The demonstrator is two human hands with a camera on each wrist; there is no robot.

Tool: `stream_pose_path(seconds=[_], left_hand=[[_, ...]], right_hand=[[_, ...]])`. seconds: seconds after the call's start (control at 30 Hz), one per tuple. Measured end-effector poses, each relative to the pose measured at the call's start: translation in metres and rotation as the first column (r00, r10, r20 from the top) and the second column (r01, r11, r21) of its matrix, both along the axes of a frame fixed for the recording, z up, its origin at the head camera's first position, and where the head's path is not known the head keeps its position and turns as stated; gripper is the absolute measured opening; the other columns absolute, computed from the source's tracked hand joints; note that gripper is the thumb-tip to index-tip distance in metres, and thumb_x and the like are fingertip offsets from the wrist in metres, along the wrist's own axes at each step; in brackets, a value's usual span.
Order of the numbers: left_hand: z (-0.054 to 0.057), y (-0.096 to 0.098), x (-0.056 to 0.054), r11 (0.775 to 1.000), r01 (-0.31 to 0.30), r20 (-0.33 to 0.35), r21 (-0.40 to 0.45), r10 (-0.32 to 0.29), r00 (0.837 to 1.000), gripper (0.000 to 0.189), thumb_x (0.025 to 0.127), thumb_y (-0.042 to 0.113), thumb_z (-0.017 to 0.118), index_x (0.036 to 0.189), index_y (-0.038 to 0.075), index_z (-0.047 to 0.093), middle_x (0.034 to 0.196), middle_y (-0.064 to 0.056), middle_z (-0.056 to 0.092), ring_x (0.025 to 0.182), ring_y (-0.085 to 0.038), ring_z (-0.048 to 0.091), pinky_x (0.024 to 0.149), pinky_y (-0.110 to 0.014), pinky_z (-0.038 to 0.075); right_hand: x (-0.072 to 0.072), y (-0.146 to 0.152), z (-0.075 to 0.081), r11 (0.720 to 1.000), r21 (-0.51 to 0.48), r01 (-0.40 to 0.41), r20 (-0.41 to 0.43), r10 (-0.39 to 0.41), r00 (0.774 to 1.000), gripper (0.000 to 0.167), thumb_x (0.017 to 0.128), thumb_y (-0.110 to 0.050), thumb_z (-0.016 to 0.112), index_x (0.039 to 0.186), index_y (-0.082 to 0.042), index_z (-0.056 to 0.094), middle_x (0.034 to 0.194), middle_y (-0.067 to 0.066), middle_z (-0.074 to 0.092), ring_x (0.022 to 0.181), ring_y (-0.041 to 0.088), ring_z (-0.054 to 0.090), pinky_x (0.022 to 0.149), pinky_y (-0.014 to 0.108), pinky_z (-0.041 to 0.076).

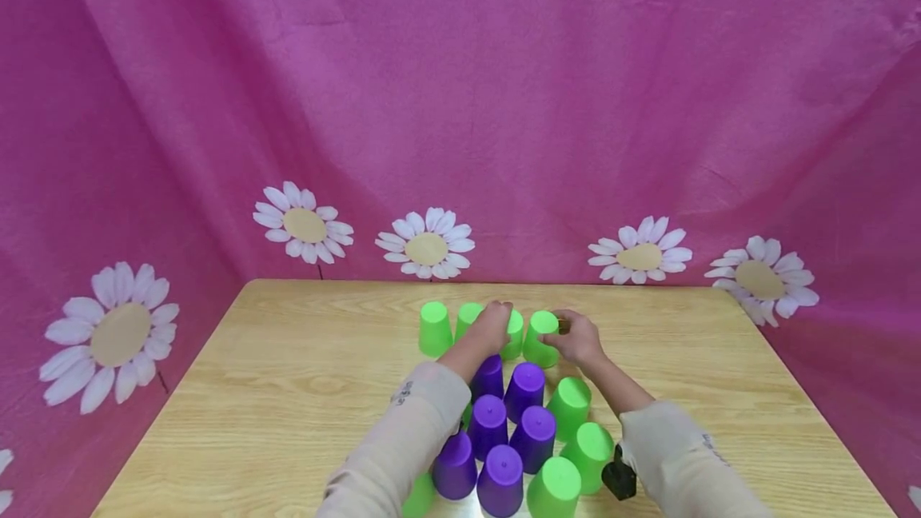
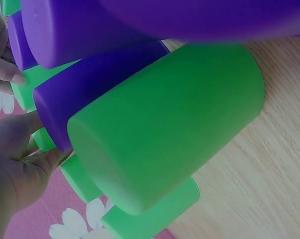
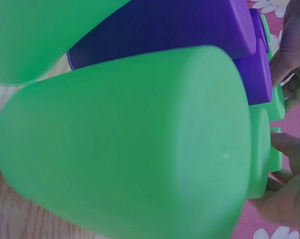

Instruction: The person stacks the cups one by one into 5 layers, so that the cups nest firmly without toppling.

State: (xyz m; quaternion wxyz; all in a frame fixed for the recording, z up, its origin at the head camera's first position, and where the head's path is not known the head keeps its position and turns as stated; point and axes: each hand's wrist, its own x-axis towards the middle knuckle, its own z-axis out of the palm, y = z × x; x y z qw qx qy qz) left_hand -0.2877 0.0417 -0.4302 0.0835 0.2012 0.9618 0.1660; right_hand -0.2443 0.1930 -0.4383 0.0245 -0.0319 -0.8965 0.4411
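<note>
Upside-down plastic cups stand in a group on the table. At the back is a row of green ones. My left hand (image 1: 495,324) reaches over the group and grips a green cup (image 1: 514,338) in that row, its fingers partly hiding the cup. At the row's right end my right hand (image 1: 579,338) holds another green cup (image 1: 540,342) between thumb and fingers. In the right wrist view, a large green cup (image 3: 120,144) hides much of the far cups. Purple cups (image 1: 524,392) stand just in front of the back row.
More green cups (image 1: 573,404) line the right side of the group, beside my right forearm. A green cup (image 1: 435,330) stands at the back row's left end. The wooden table (image 1: 288,390) meets a pink curtain (image 1: 504,118) with daisies behind it.
</note>
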Motion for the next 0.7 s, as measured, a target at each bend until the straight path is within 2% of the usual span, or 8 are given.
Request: stream_pose_path(seconds=[0.1,0.2,0.3,0.5,0.7], left_hand=[[0.009,-0.001,0.012,1.000,-0.015,-0.017,0.014,0.015,1.000,0.053,0.079,0.001,0.069,0.127,-0.005,0.048,0.116,-0.021,0.057,0.107,-0.028,0.059,0.091,-0.030,0.051],[0.011,0.000,0.016,0.999,-0.022,-0.034,0.029,0.023,0.999,0.052,0.082,-0.001,0.063,0.131,-0.004,0.045,0.119,-0.022,0.056,0.110,-0.028,0.057,0.094,-0.029,0.049],[0.010,0.000,0.015,0.999,-0.024,-0.034,0.044,0.025,0.999,0.052,0.083,-0.003,0.060,0.133,-0.004,0.044,0.121,-0.023,0.055,0.114,-0.029,0.055,0.097,-0.031,0.048],[0.010,0.000,0.014,0.997,-0.018,-0.055,0.075,0.022,0.998,0.054,0.083,0.001,0.063,0.133,-0.005,0.042,0.128,-0.024,0.051,0.119,-0.031,0.052,0.102,-0.033,0.044],[0.014,-0.002,0.013,0.990,0.005,-0.105,0.141,0.010,0.994,0.057,0.083,0.003,0.065,0.134,-0.002,0.042,0.127,-0.022,0.053,0.116,-0.031,0.054,0.099,-0.033,0.047]], right_hand=[[0.000,-0.001,0.000,1.000,-0.015,0.018,0.034,-0.018,0.999,0.047,0.076,-0.002,0.070,0.117,0.011,0.054,0.107,0.033,0.061,0.102,0.043,0.060,0.076,0.036,0.056],[0.000,0.000,0.001,0.999,-0.019,0.026,0.051,-0.025,0.998,0.048,0.078,-0.003,0.069,0.120,0.012,0.051,0.110,0.034,0.059,0.105,0.043,0.059,0.077,0.036,0.056],[-0.001,0.000,0.001,1.000,-0.012,0.027,0.060,-0.026,0.998,0.050,0.079,-0.003,0.068,0.122,0.013,0.049,0.112,0.035,0.058,0.106,0.044,0.058,0.079,0.037,0.056],[-0.005,0.001,0.001,0.999,-0.028,0.034,0.093,-0.031,0.995,0.050,0.081,-0.003,0.066,0.125,0.012,0.046,0.117,0.035,0.055,0.108,0.044,0.056,0.083,0.038,0.055],[-0.007,0.002,-0.001,0.999,-0.022,0.024,0.069,-0.023,0.997,0.050,0.081,-0.003,0.066,0.124,0.013,0.046,0.117,0.035,0.055,0.110,0.045,0.055,0.086,0.040,0.054]])
